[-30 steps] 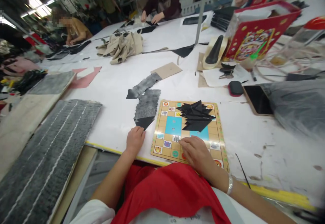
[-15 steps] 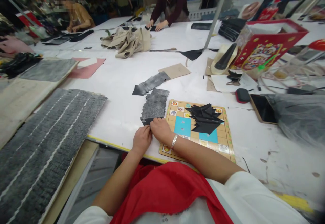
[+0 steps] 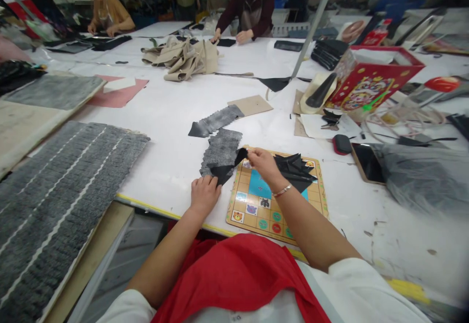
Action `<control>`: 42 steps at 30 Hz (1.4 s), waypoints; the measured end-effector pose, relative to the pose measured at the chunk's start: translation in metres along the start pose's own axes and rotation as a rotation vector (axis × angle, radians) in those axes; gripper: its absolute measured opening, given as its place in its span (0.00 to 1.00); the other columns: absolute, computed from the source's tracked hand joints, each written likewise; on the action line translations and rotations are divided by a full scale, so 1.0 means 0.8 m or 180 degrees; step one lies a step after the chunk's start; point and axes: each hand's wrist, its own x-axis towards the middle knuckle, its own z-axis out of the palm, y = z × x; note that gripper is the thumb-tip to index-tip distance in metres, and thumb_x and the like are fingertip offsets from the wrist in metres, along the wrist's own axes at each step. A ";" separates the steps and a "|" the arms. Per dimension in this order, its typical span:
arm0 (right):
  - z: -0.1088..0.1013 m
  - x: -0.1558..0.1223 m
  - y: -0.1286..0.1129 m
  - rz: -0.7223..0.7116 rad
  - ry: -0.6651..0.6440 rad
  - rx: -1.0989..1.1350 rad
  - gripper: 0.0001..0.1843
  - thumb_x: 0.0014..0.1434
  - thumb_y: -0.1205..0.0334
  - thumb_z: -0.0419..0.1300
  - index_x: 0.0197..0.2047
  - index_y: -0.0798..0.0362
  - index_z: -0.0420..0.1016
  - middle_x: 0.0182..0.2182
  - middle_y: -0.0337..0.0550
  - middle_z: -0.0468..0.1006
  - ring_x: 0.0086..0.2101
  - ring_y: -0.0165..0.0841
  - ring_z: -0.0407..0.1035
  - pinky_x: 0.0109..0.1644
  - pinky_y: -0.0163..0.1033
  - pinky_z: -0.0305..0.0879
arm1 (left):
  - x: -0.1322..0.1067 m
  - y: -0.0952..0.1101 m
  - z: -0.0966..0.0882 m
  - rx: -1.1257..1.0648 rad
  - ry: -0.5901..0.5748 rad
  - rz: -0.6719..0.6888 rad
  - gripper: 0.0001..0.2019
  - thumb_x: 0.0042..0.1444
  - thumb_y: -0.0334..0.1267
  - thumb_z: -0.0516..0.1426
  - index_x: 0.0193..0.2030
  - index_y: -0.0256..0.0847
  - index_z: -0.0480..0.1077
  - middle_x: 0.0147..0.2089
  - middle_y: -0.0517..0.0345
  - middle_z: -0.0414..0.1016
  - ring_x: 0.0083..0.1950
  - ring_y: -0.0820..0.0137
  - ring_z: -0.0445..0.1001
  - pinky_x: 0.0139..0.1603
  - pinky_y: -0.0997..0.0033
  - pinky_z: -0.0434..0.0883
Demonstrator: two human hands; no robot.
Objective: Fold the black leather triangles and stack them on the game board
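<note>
My right hand (image 3: 263, 161) pinches a small black triangular piece (image 3: 241, 156) and holds it lifted just above a grey zigzag-edged strip (image 3: 221, 149). My left hand (image 3: 203, 193) presses its fingers on the near black end (image 3: 221, 172) of that strip. Under my right forearm lies a wooden game board (image 3: 274, 208) with coloured animal squares. A pile of black triangular pieces (image 3: 295, 166) rests on the board's far right part. A second grey strip (image 3: 216, 120) lies further back on the white table (image 3: 172, 118).
Large grey textured sheets (image 3: 54, 196) cover the left side. At the right lie a phone (image 3: 368, 162), a black case (image 3: 342, 143), a red printed box (image 3: 372, 81) and a grey plastic bag (image 3: 425, 176). Two other people work at the far edge near a beige cloth heap (image 3: 183, 59).
My right hand went from the board to the strip's near end, then pulled a black triangle off and lifted it toward the board. My left hand stayed pressed on the strip.
</note>
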 end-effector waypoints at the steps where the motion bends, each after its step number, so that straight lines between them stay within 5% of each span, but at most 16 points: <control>1: -0.024 -0.009 0.003 0.0042 0.0201 0.0040 0.14 0.55 0.63 0.44 0.29 0.55 0.68 0.22 0.37 0.69 0.24 0.28 0.62 0.29 0.33 0.57 | 0.001 0.000 0.001 0.0013 -0.0015 -0.0003 0.13 0.59 0.42 0.53 0.47 0.41 0.70 0.42 0.50 0.73 0.43 0.59 0.69 0.45 0.57 0.62; 4: -0.083 -0.059 0.007 -0.0282 0.0812 -0.0220 0.07 0.54 0.64 0.50 0.29 0.54 0.67 0.24 0.38 0.69 0.27 0.30 0.62 0.32 0.35 0.57 | -0.003 -0.002 0.009 -0.0006 0.0113 -0.0030 0.14 0.58 0.42 0.54 0.49 0.40 0.70 0.44 0.49 0.73 0.45 0.57 0.68 0.46 0.56 0.62; 6: -0.092 -0.103 0.003 -0.0775 0.0553 -0.0873 0.06 0.54 0.66 0.51 0.30 0.55 0.68 0.28 0.44 0.70 0.31 0.33 0.64 0.37 0.37 0.58 | -0.009 -0.002 0.013 -0.0078 0.0352 -0.0068 0.16 0.57 0.42 0.55 0.50 0.38 0.69 0.46 0.47 0.73 0.46 0.56 0.68 0.46 0.56 0.62; 9: -0.059 -0.161 -0.002 -0.1091 -0.0342 -0.1742 0.07 0.56 0.68 0.52 0.31 0.56 0.70 0.30 0.49 0.71 0.33 0.36 0.64 0.37 0.40 0.58 | -0.023 0.007 0.009 -0.0380 0.0838 0.0027 0.16 0.58 0.42 0.55 0.49 0.35 0.69 0.47 0.44 0.72 0.48 0.56 0.68 0.48 0.56 0.63; 12: -0.017 -0.191 0.000 -0.1006 -0.0969 -0.1739 0.08 0.61 0.62 0.52 0.35 0.56 0.71 0.33 0.48 0.73 0.35 0.36 0.66 0.39 0.39 0.59 | -0.042 0.029 -0.006 -0.0947 0.0991 0.0510 0.11 0.60 0.38 0.53 0.47 0.37 0.70 0.45 0.47 0.73 0.48 0.60 0.69 0.50 0.59 0.64; 17: -0.016 -0.184 0.005 -0.0661 -0.0893 -0.1501 0.13 0.66 0.59 0.48 0.36 0.55 0.70 0.34 0.45 0.72 0.36 0.34 0.65 0.40 0.37 0.59 | -0.063 0.072 -0.008 -0.1214 0.0572 0.1297 0.13 0.60 0.35 0.52 0.50 0.39 0.69 0.48 0.50 0.75 0.49 0.63 0.70 0.49 0.62 0.64; 21: -0.019 -0.158 0.004 -0.0593 -0.0750 -0.1791 0.09 0.64 0.60 0.52 0.39 0.55 0.69 0.38 0.49 0.72 0.41 0.38 0.64 0.43 0.39 0.57 | -0.063 0.084 0.001 -0.0910 0.0374 0.1308 0.13 0.61 0.39 0.52 0.49 0.38 0.70 0.49 0.49 0.75 0.48 0.61 0.70 0.46 0.59 0.64; 27: 0.003 -0.129 0.001 -0.0288 -0.1209 -0.2043 0.12 0.60 0.56 0.57 0.43 0.56 0.69 0.37 0.50 0.73 0.39 0.41 0.66 0.40 0.41 0.57 | -0.059 0.084 -0.002 -0.0789 0.0157 0.1278 0.14 0.61 0.41 0.51 0.50 0.40 0.70 0.49 0.48 0.74 0.48 0.61 0.69 0.48 0.58 0.62; 36: 0.005 -0.134 0.025 -0.0539 -0.1056 -0.1476 0.10 0.63 0.58 0.54 0.37 0.54 0.72 0.34 0.45 0.71 0.38 0.35 0.64 0.41 0.37 0.55 | -0.060 0.082 0.002 -0.0842 0.0256 0.1117 0.14 0.60 0.43 0.52 0.49 0.41 0.70 0.53 0.50 0.72 0.52 0.59 0.68 0.50 0.57 0.61; 42: 0.019 -0.153 0.047 -0.1213 -0.0708 -0.1389 0.14 0.66 0.64 0.48 0.48 0.55 0.72 0.36 0.46 0.73 0.37 0.34 0.62 0.42 0.38 0.55 | -0.058 0.078 0.001 -0.1312 0.0052 0.0908 0.16 0.59 0.43 0.54 0.52 0.40 0.68 0.52 0.48 0.72 0.53 0.59 0.67 0.52 0.57 0.63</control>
